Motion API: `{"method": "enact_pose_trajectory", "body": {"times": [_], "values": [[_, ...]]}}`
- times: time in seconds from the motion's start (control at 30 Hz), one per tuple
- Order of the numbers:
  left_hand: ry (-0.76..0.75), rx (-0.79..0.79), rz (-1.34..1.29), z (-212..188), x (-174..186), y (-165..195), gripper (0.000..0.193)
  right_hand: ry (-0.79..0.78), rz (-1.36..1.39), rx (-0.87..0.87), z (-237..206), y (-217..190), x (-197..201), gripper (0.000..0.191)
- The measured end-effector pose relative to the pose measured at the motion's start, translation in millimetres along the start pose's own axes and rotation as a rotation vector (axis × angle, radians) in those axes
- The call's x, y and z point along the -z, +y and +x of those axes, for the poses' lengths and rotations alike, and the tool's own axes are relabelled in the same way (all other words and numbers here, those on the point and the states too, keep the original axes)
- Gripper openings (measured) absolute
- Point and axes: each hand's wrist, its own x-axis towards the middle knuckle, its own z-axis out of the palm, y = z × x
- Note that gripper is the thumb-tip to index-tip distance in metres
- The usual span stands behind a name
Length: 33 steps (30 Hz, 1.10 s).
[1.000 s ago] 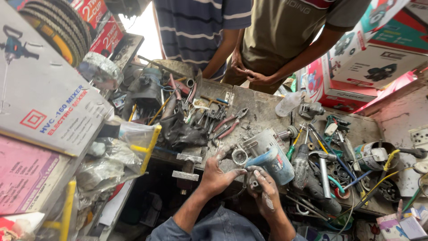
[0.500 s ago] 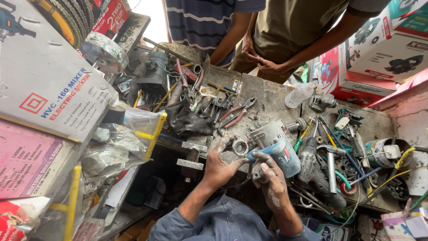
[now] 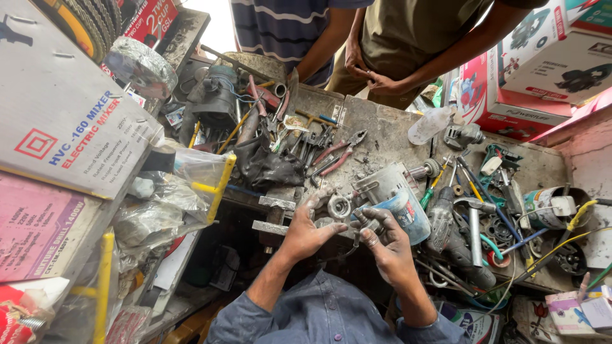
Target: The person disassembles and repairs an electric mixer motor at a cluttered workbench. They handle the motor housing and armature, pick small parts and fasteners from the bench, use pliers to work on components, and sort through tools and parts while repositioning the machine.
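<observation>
Head view showed flat cardboard cartons (image 3: 60,121) with red and blue print stacked past the workbench's (image 3: 382,137) left edge, and red-and-white boxes (image 3: 529,70) at its far right corner. At the near edge, the left hand (image 3: 306,229) pinched a small grey metal ring (image 3: 339,206) against the power tool (image 3: 392,197), a grimy grey-and-blue motor body. The right hand (image 3: 387,245) closed its greasy fingers around a small metal part (image 3: 371,224). Red-handled pliers (image 3: 341,156) lay beyond on bare, scuffed metal.

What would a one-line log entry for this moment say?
left hand: on metal ring | right hand: holds small part | blue-grey power tool on workbench
</observation>
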Motion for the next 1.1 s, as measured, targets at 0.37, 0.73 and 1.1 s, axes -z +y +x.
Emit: {"method": "enact_pose_trajectory", "body": {"times": [0.37,0.73,1.1], "values": [[-0.098,-0.021,0.109,-4.4,0.4,20.2,0.068,0.096,-0.624,0.336,-0.6,-32.7,-19.5,0.035],[-0.135,-0.016,0.154,-10.1,-0.7,24.8,0.072,0.091,-0.737,0.402,-8.3,-39.4,-25.1,0.039],[-0.424,-0.003,0.041,-2.2,13.3,27.6,0.070,-0.033,-0.743,0.412,-10.5,-48.2,-19.9,0.041]]}}
